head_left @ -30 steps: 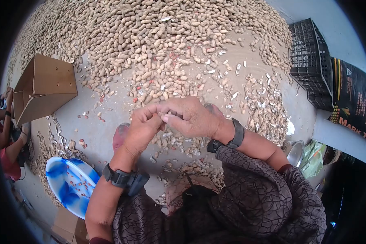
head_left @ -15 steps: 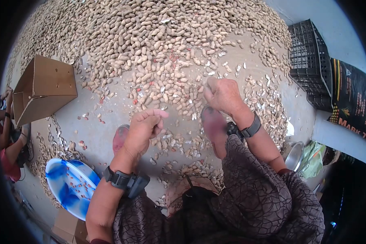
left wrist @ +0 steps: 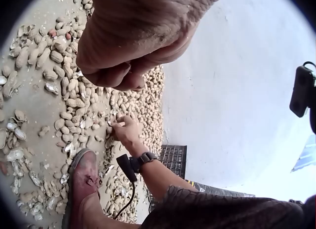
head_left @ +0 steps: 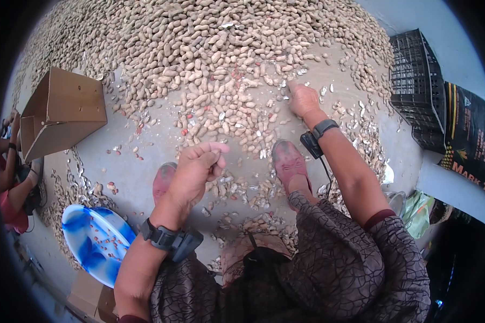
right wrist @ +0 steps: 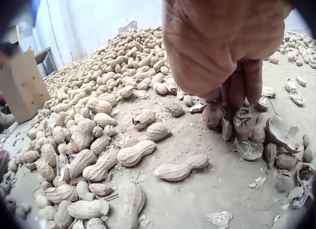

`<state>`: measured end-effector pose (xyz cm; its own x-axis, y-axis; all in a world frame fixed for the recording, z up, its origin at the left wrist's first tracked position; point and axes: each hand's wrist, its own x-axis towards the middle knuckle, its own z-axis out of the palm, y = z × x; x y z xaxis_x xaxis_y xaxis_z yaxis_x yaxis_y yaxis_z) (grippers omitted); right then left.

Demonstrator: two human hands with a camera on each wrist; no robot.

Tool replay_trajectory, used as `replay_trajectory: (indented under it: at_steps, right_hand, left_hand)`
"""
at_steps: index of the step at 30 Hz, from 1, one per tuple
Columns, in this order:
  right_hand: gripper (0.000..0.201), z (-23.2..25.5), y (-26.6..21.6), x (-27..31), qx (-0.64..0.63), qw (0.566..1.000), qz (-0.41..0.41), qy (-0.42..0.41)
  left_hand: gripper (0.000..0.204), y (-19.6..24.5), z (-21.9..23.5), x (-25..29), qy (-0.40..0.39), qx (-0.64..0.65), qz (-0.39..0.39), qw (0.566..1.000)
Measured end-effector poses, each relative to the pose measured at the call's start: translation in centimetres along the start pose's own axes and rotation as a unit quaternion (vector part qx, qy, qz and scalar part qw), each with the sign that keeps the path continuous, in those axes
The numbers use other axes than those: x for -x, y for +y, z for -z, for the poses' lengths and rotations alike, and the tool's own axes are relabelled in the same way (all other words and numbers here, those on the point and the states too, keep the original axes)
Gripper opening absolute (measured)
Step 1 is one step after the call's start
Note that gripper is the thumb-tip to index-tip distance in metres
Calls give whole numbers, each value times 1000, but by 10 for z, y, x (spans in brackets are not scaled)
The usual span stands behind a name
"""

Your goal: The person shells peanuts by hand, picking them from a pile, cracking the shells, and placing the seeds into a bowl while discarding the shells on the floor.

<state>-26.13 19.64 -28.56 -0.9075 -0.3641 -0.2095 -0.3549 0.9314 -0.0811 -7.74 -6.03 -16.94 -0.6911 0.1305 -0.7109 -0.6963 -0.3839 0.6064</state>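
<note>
Our right hand (head_left: 304, 101) reaches down at the near edge of the pile (head_left: 226, 32), fingertips among broken shells (right wrist: 249, 150); whether they pinch anything, we cannot tell. Our left hand (head_left: 198, 167) has its fingers curled in, short of the pile, and any small thing inside is hidden. Whole peanuts (right wrist: 134, 154) lie loose just beside the pile, so we would do best to pinch one cleanly, clear of the cluttering shells. A box (head_left: 76, 97) stands left of the pile, a crate (head_left: 415, 72) right; a basin (head_left: 73, 226) sits well apart.
</note>
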Motion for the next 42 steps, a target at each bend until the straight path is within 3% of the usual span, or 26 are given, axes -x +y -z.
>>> replay_trajectory:
  at_steps: [4, 8, 10, 11, 13, 15, 17, 19, 20, 21, 23, 24, 26, 28, 30, 31, 33, 36, 40, 42]
  right_hand:
    - [15, -3, 8, 2, -21, 997, -68, -4]
    - [15, -5, 0, 14, -27, 998, -62, 9]
    - [13, 4, -9, 20, -162, 980, -116, 0]
    - [13, 0, -8, 21, -168, 979, -114, -4]
    - [10, -8, -8, 20, -439, 893, -92, -27]
    - [7, 21, -25, 27, -450, 886, -92, -65]
    - [9, 42, -44, 35, -536, 824, -111, -145]
    - [10, 46, -51, 41, -558, 809, -93, -160]
    - [12, 48, -52, 42, -578, 793, -66, -182]
    - [12, 50, -55, 44, -580, 793, -70, -175]
    - [13, 55, -62, 47, -631, 741, -53, -224]
    - [14, 59, -65, 50, -671, 699, -50, -242]
    - [14, 65, -73, 52, -685, 680, -34, -259]
    - [15, 75, -81, 54, -698, 660, -21, -276]
    - [16, 91, -93, 57, -736, 609, -2, -295]
    - [16, 97, -98, 59, -735, 610, 1, -296]
    - [21, 105, -105, 61, -767, 567, 28, -301]
    - [19, 110, -108, 66, -790, 527, 52, -309]
    - [18, 115, -116, 70, -824, 478, 80, -292]
    - [19, 111, -117, 71, -830, 473, 84, -284]
  left_hand:
    - [19, 0, -1, -2, 7, 3, 2, 1000]
    - [19, 17, 17, 5, 28, 0, -9, 1000]
    - [19, 45, 46, 25, 77, -25, -113, 990]
    - [19, 51, 64, 36, 128, -58, -141, 980]
    - [18, 65, 107, 63, 227, -137, -177, 948]
    - [19, 67, 141, 98, 362, -182, -172, 898]
    - [18, 51, 199, 129, 466, -254, -132, 837]
    - [23, 25, 249, 152, 525, -465, 39, 712]
    - [26, 15, 257, 157, 525, -575, 143, 611]
    - [26, 12, 247, 157, 522, -579, 137, 611]
    - [31, 6, 230, 157, 520, -624, 37, 582]
    - [30, 6, 237, 149, 503, -555, -60, 660]
    - [28, 39, 186, 127, 401, -423, -182, 792]
    - [26, 73, 117, 103, 302, -411, -282, 813]
    - [28, 91, 70, 79, 162, -364, -340, 852]
    - [30, 94, 48, 69, 103, -368, -342, 859]
    - [34, 92, 15, 50, 5, -351, -339, 873]
    - [38, 70, -8, 28, -62, -297, -301, 904]
    - [35, 41, -27, 18, -35, -165, -273, 947]
    - [34, 32, -29, 15, -29, -147, -288, 946]
